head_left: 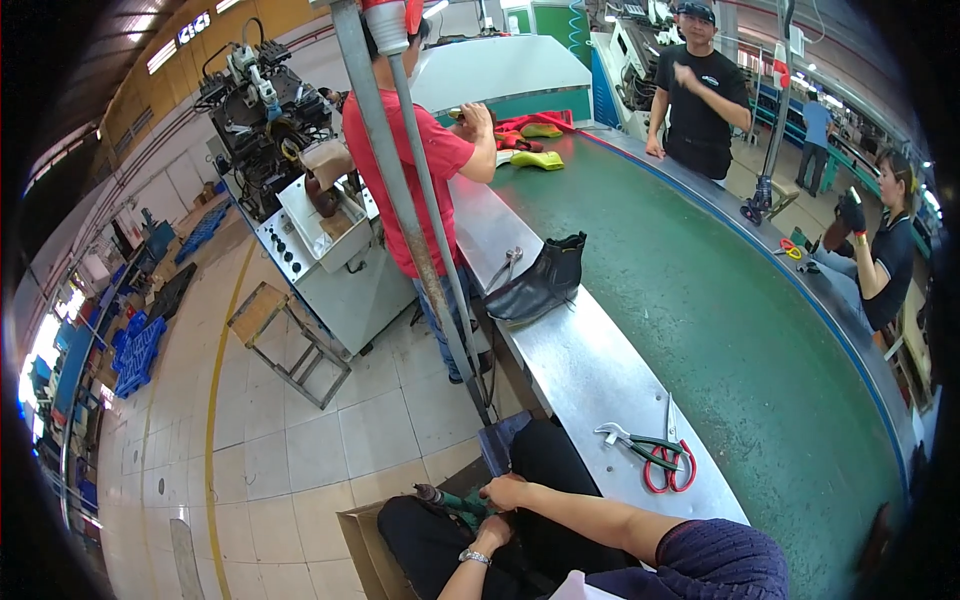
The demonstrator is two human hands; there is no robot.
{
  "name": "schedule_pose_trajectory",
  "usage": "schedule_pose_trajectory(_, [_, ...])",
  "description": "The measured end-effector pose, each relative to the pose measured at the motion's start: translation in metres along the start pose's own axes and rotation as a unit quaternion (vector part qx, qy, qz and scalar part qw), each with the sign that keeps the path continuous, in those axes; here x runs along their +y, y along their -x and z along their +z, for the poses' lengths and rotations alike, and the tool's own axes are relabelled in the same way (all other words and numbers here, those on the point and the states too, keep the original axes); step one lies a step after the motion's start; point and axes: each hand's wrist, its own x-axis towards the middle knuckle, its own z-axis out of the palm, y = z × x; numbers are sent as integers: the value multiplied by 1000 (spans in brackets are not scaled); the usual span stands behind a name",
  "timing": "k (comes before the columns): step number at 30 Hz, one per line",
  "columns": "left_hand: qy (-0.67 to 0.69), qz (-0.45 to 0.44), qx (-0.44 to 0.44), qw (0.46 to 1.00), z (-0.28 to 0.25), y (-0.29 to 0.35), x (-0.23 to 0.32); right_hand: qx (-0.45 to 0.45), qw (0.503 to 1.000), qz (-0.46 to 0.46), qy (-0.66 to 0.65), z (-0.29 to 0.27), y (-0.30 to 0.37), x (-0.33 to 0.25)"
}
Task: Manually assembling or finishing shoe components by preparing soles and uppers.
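Observation:
Low over my lap, a green hand tool with a dark, metallic nozzle-like end (462,503) is between my two hands. My right hand (505,492) is closed on its right side. Just below, my left hand (492,534), with a watch at the wrist, is closed against the tool's lower part. The tool's exact kind is hard to make out, and the fingers partly hide it. On the metal ledge to the right lie green-handled pincers (640,438) and red-handled scissors (672,466), overlapping. A black ankle boot (540,282) rests farther up that ledge.
A green conveyor belt (640,260) runs beside the metal ledge (590,350). A metal post (400,190) rises ahead, near a person in red (420,170). An open cardboard box (365,560) stands by my legs. A wooden-topped stool (262,312) is at left.

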Motion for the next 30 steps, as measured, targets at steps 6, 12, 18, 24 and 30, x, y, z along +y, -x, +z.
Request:
schedule_pose_trajectory(6, [-4,-20,-23,1000,6,-3,-6,-11,1000,23,-9,-5,1,-8])
schedule_pose_trajectory(12, [-9,-7,-23,1000,8,-6,-7,-9,1000,14,-3,-7,4,-8])
schedule_pose_trajectory(18, [14,-3,-15,1000,7,-6,-5,4,1000,3,-6,-3,2,-3])
schedule_pose_trajectory(24, [-14,0,-6,1000,11,-5,-8,7,1000,9,-27,-5,3,-8])
schedule_pose_trajectory(30, [-18,4,9,1000,9,-2,-5,-5,1000,-1,2,2,-2,-3])
